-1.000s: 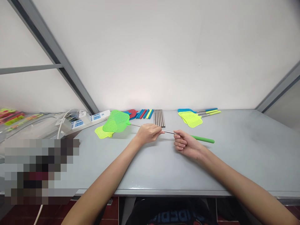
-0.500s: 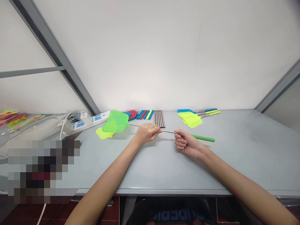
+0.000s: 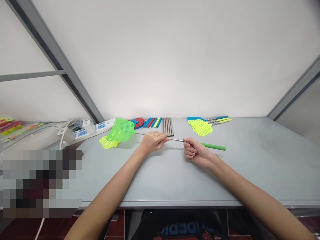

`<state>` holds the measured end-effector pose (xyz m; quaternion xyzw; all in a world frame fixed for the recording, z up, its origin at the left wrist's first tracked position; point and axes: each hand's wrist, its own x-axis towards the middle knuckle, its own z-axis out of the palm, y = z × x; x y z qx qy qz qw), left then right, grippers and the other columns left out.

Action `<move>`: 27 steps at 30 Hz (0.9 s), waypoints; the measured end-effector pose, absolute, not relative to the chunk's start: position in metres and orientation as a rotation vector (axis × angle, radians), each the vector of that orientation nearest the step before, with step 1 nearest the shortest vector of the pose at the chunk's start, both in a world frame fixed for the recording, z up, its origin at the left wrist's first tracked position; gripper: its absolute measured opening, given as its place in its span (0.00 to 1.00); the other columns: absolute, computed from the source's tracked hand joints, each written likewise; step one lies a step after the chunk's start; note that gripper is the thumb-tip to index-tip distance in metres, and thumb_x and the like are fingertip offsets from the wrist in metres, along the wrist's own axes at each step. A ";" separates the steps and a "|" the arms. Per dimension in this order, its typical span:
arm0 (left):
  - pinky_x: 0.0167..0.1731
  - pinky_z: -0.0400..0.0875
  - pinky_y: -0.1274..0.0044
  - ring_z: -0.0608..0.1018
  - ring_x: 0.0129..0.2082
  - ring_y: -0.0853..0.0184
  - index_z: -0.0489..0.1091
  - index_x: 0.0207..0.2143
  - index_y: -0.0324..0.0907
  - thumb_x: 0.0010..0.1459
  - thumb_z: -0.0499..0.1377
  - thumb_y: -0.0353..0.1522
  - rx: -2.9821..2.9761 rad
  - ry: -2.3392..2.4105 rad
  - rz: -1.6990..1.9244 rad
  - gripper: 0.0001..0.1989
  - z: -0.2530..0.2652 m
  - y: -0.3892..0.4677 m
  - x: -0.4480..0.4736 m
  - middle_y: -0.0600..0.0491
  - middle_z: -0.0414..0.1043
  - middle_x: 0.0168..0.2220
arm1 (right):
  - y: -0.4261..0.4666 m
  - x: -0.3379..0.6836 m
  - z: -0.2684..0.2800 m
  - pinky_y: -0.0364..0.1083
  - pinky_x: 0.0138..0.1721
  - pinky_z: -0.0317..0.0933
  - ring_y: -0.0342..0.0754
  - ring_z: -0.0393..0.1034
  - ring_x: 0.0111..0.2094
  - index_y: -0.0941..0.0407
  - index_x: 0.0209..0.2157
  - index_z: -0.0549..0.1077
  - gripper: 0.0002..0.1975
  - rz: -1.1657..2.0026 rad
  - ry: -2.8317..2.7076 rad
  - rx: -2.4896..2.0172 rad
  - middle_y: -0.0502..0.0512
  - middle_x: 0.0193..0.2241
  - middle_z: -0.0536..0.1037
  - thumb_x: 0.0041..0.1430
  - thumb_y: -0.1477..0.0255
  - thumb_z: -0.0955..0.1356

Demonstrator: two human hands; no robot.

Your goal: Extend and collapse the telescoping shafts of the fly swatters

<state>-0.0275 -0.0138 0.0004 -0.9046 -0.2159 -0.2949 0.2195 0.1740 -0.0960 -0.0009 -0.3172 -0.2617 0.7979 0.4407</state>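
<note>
A green fly swatter (image 3: 120,130) with a thin metal rod and a green handle is held above the table, stretched from left to right. My left hand (image 3: 154,141) is closed around the rod, between the mesh head and the middle. Farther right, my right hand (image 3: 197,151) grips the rod near the green handle, which sticks out beyond the hand. Part of the rod shows bare between the two hands. Beneath the green head lies a yellow swatter head (image 3: 109,142). Behind my left hand stands a row of metal tubes (image 3: 168,126), lying side by side.
Coloured handles (image 3: 153,122) lie left of the tubes, beside red and blue swatter heads (image 3: 138,122). Blue and yellow swatters (image 3: 203,128) rest at the back right. A white power strip (image 3: 100,127) and plastic-wrapped items lie on the left of the grey table (image 3: 262,160).
The view has shifted slightly, so everything sits a little further left. Both hands keep their hold on the green fly swatter, with almost no movement between them.
</note>
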 end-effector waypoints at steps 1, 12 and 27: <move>0.20 0.52 0.79 0.64 0.18 0.73 0.62 0.20 0.41 0.56 0.47 0.35 -2.503 -0.603 -0.814 0.14 0.000 -0.013 -0.028 0.57 0.62 0.15 | -0.096 0.174 -0.001 0.37 0.13 0.43 0.35 0.38 0.11 0.57 0.17 0.56 0.14 1.980 -0.652 -0.789 0.39 0.07 0.45 0.51 0.68 0.63; 0.21 0.52 0.79 0.64 0.18 0.73 0.62 0.20 0.41 0.56 0.47 0.35 -2.490 -0.614 -0.807 0.14 0.002 -0.012 -0.032 0.57 0.62 0.16 | -0.097 0.175 0.002 0.37 0.13 0.43 0.35 0.38 0.12 0.57 0.17 0.56 0.14 1.959 -0.662 -0.800 0.39 0.08 0.45 0.51 0.68 0.63; 0.20 0.53 0.79 0.64 0.18 0.73 0.61 0.20 0.41 0.57 0.46 0.35 -2.487 -0.614 -0.807 0.15 0.002 -0.010 -0.034 0.57 0.61 0.16 | -0.098 0.174 0.005 0.37 0.13 0.42 0.35 0.38 0.11 0.57 0.16 0.55 0.14 1.938 -0.657 -0.836 0.39 0.07 0.45 0.50 0.68 0.62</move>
